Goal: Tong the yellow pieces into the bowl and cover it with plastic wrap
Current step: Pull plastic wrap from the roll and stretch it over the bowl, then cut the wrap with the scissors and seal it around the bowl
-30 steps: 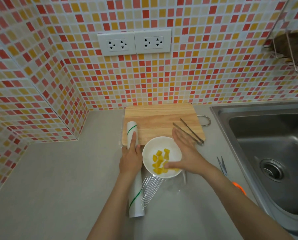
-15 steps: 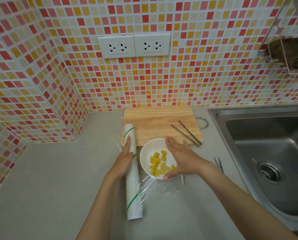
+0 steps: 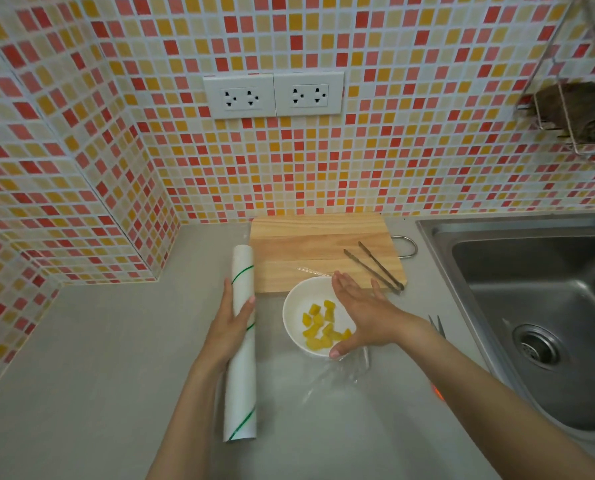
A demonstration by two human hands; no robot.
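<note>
A white bowl (image 3: 297,308) sits on the grey counter just in front of the wooden cutting board (image 3: 309,244). Several yellow pieces (image 3: 318,329) lie in it. My right hand (image 3: 365,315) lies flat over the bowl's right rim with fingers apart, pressing clear plastic wrap (image 3: 341,372) that bunches below the bowl. The long white roll of wrap (image 3: 242,341) lies lengthwise left of the bowl, and my left hand (image 3: 232,323) rests on it, fingers curled over its side. Metal tongs (image 3: 375,266) lie on the board's right part.
A steel sink (image 3: 538,306) fills the right side. Scissors with an orange handle (image 3: 436,327) lie partly hidden behind my right forearm. Tiled walls close the back and left; two sockets (image 3: 273,95) sit above. A wire rack (image 3: 576,116) hangs upper right.
The roll and my left hand have shifted left, away from the bowl. My right hand slid from the bowl's middle toward its right rim, and the stretched film now spreads wider.
</note>
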